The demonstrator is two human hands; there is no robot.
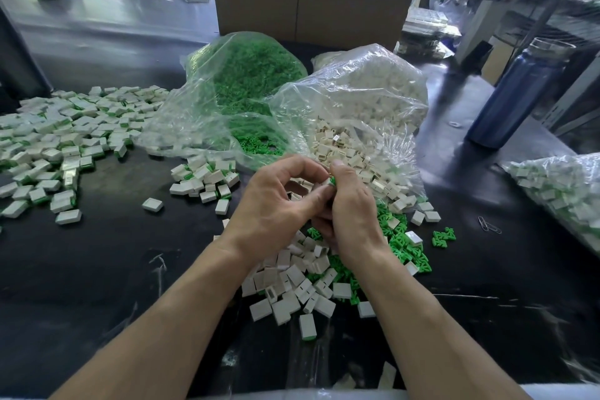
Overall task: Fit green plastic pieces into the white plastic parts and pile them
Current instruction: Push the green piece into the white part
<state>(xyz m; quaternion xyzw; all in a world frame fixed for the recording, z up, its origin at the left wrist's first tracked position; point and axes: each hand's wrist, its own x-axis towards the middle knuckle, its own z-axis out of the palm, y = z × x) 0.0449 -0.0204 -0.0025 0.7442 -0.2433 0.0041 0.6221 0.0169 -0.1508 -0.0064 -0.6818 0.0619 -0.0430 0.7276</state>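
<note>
Green pieces (246,75) bagged | white parts (367,97) bagged | left hand (276,204), right hand (350,214) pinch one part

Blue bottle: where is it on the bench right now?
In the head view the blue bottle stands upright at the far right of the black table, just right of the clear bag of white parts.

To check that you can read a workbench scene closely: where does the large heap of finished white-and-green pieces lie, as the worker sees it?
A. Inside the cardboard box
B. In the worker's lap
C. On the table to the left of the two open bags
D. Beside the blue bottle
C: the heap of assembled pieces spreads over the dark table, left of the bag of green pieces and the bag of white parts.
</note>
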